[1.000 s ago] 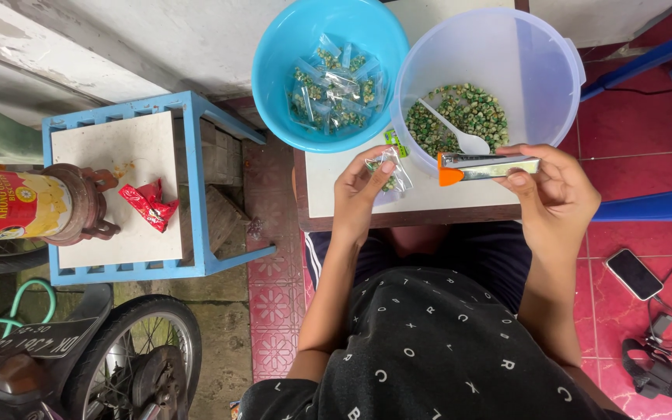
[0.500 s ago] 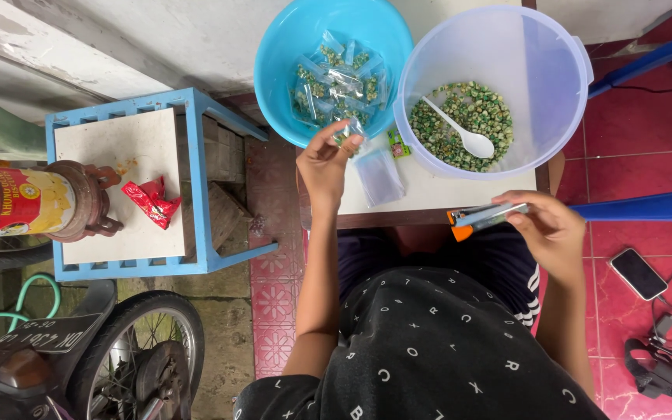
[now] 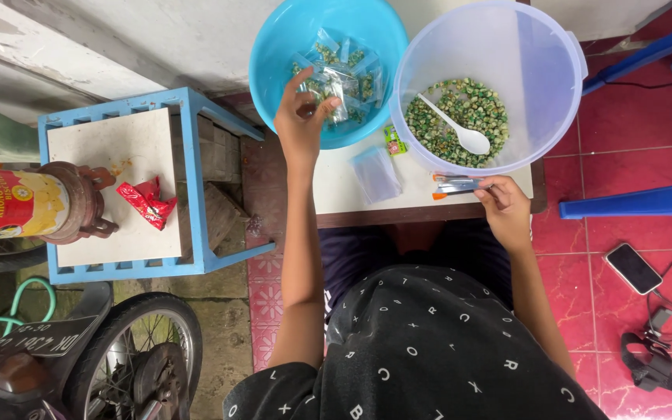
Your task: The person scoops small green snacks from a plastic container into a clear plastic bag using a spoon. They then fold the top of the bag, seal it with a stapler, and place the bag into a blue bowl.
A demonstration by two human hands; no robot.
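Right hand (image 3: 505,206) at the table's (image 3: 336,198) near edge, fingers pinched on a stapler (image 3: 455,185) (orange tip) lying flat there. Empty clear bag (image 3: 377,174) just left of it. Farther: pale tub (image 3: 491,47) of green peas (image 3: 449,117) with a white spoon (image 3: 460,134). Left hand (image 3: 299,117) over the blue bowl's (image 3: 274,47) near rim, fingers closed on a filled packet (image 3: 334,97).

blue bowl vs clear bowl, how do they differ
The blue bowl is opaque bright blue; the clear bowl is see-through with a pale tint. The blue bowl holds small sealed packets of green peas; the clear bowl holds loose peas and a white spoon. The left hand reaches over the blue bowl's rim; the right hand sits below the clear bowl, on a stapler. Both are round plastic bowls standing side by side.
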